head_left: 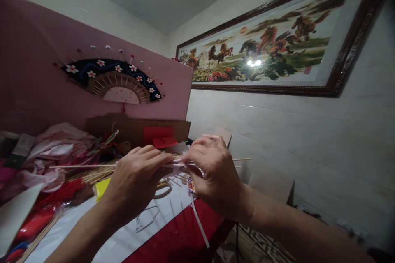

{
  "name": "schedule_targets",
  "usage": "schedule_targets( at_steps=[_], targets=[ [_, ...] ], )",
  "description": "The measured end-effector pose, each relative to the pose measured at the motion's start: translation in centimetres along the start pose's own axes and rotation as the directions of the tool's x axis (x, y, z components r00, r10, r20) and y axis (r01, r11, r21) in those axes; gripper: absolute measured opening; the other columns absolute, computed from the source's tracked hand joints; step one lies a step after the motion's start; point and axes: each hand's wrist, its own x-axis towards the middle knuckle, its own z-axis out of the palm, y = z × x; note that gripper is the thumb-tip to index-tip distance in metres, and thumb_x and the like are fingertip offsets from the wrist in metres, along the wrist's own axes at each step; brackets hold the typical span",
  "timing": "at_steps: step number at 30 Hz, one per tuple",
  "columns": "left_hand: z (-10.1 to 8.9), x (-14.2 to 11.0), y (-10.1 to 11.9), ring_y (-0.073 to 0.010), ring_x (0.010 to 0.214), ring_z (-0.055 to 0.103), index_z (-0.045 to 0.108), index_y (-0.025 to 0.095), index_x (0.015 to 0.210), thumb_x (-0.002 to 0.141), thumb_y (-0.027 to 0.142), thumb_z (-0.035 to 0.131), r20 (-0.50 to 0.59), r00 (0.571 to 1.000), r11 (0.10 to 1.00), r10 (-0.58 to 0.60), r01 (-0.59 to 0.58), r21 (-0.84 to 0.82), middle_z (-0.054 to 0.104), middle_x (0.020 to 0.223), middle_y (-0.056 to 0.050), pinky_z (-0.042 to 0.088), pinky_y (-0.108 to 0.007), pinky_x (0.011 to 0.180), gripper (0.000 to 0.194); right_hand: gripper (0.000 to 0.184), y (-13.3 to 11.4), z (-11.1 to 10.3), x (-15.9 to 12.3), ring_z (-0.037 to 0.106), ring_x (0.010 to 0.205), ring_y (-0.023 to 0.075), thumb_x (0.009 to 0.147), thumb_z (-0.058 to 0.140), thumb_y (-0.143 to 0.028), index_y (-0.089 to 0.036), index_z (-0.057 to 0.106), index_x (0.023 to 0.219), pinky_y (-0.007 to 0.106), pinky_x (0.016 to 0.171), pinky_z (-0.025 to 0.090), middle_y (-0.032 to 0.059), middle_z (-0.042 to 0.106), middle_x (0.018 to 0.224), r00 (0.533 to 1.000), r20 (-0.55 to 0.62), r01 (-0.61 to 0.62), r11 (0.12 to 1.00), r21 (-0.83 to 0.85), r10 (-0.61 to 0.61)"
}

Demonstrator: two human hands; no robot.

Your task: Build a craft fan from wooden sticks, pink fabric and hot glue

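Both hands are raised at the centre of the view, their fingertips almost meeting. My left hand (135,178) is closed in a pinch on thin wooden sticks (83,166), which run roughly level and jut out on both sides. Pinching the same sticks from the other side is my right hand (214,168). Between the fingertips shows a bit of pale pinkish material (176,165); its kind is hard to make out. Below the hands lie a dark looped handle (165,191), perhaps of scissors, and a translucent white rod (200,222).
A decorated fan (120,77) is pinned to a pink board (175,90) behind. Crumpled cloth (61,144), red material (66,193) and a yellow packet (101,188) crowd the left. White paper (123,234) and a red surface (173,238) lie below. A framed horse picture (262,49) hangs right.
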Motion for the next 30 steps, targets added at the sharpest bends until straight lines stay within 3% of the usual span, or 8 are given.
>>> schedule_targets(
  at_steps=[8,19,27,30],
  targets=[
    [0.8,0.2,0.5,-0.017,0.074,0.06,0.065,0.022,0.093,0.094,0.036,0.047,-0.039,0.998,0.998,-0.055,0.054,-0.036,0.071,0.084,-0.002,0.038,-0.033,0.071,0.023,0.019,0.1,1.0,-0.1,0.057,0.085,0.0189,0.075,0.052,-0.007,-0.02,0.066,0.075,0.039,0.085,0.033,-0.0003,0.068,0.071,0.999,-0.053,0.007,1.0,-0.009,-0.008],
    [0.9,0.2,-0.3,-0.0165,0.07,0.06,0.068,0.025,0.084,0.091,0.034,0.053,-0.118,0.993,1.0,-0.003,0.0,-0.02,0.071,0.073,0.002,0.033,-0.036,0.073,0.019,0.015,-0.1,2.3,0.0,0.055,0.083,0.0178,0.078,0.05,-0.01,-0.018,0.059,0.069,0.037,0.081,0.031,-0.0004,0.066,0.07,0.999,-0.028,0.02,1.0,-0.01,-0.021],
    [1.5,0.0,-1.0,-0.0176,0.077,0.064,0.067,0.025,0.084,0.087,0.026,0.058,-0.022,0.993,0.992,-0.117,0.115,-0.055,0.074,0.085,0.001,0.038,-0.033,0.071,0.01,0.015,0.3,3.4,-0.1,0.054,0.088,0.0201,0.079,0.047,-0.011,-0.018,0.059,0.076,0.04,0.085,0.029,0.0021,0.066,0.076,0.996,-0.009,0.087,0.993,-0.084,-0.088],
    [1.9,-0.2,-1.3,-0.0164,0.071,0.065,0.066,0.023,0.083,0.087,0.026,0.058,-0.056,0.992,0.992,-0.116,0.112,-0.066,0.074,0.083,0.0,0.04,-0.031,0.068,0.01,0.015,0.3,3.5,-0.2,0.055,0.09,0.0209,0.08,0.048,-0.012,-0.018,0.061,0.08,0.041,0.087,0.03,0.0021,0.067,0.077,0.993,-0.029,0.109,0.986,-0.129,-0.114]
  ],
)
